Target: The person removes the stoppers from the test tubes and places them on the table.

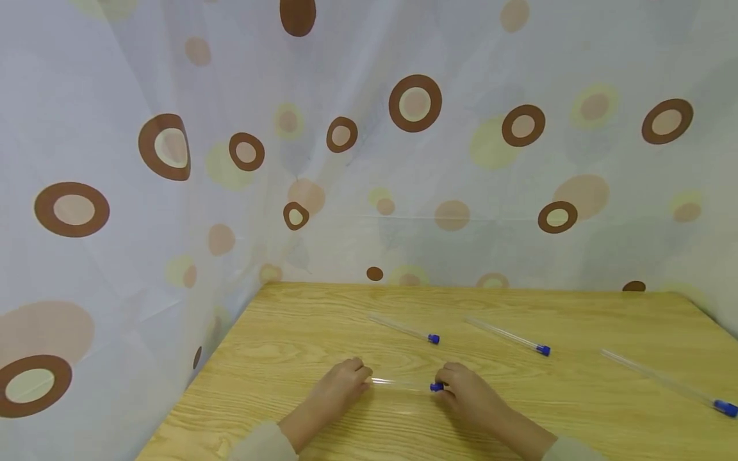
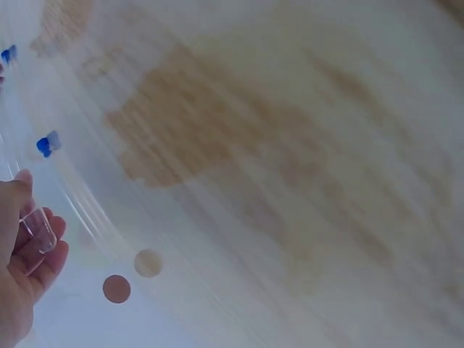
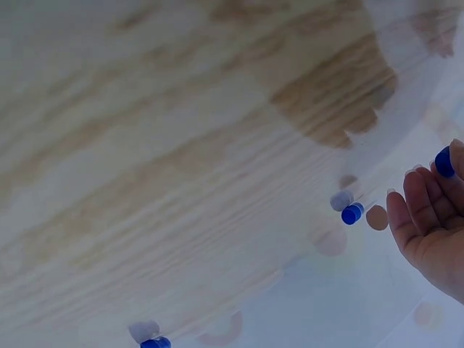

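Observation:
Both hands hold one clear test tube (image 1: 400, 384) with a blue cap, level and crosswise over the table's near part. My left hand (image 1: 341, 386) pinches its plain end; in the left wrist view the rounded tip (image 2: 43, 235) shows between thumb and fingers. At the capped end is my right hand (image 1: 471, 392), its thumb and index finger on the blue cap (image 1: 436, 387). In the right wrist view that cap (image 3: 444, 162) shows by the thumb, with the other fingers loosely bent.
Three more capped tubes lie on the wooden table (image 1: 277, 358): one tube (image 1: 403, 328) just beyond the hands, a second tube (image 1: 504, 333) to its right, and a third tube (image 1: 657, 376) at far right. A patterned curtain (image 1: 357, 243) stands behind and left.

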`<action>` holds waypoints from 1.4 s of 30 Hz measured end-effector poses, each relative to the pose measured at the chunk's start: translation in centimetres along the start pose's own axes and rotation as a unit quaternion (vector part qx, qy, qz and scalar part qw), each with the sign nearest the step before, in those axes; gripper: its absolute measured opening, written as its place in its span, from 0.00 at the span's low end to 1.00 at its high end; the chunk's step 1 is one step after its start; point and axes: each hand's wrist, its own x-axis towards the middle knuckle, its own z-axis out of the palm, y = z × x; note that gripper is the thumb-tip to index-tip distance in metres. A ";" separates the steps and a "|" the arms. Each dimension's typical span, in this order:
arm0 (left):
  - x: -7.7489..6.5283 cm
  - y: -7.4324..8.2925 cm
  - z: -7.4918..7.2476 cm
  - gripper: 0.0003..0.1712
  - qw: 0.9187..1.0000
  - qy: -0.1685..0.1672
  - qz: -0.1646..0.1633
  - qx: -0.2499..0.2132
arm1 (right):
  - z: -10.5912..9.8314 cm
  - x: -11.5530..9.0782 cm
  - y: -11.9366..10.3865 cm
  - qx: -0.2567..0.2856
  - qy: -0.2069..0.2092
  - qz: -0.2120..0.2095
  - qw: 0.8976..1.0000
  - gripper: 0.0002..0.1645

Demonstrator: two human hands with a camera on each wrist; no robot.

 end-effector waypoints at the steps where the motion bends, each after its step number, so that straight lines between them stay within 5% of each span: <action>1: 0.1 0.1 0.0 0.10 1.000 0.001 0.001 0.004 | -0.1 -0.1 0.1 -0.001 0.001 -0.001 1.000 0.03; 15: 0.8 1.2 0.6 0.09 0.997 0.059 0.047 0.027 | -1.6 -1.5 0.8 0.027 -0.004 0.016 1.000 0.03; 29: 2.3 2.4 0.7 0.09 0.995 0.078 0.055 0.040 | -2.9 -2.2 2.0 0.013 0.006 0.030 0.999 0.03; 42: 3.0 2.6 0.8 0.08 0.995 0.059 0.049 0.060 | -3.6 -2.5 2.5 0.023 0.008 0.040 0.999 0.02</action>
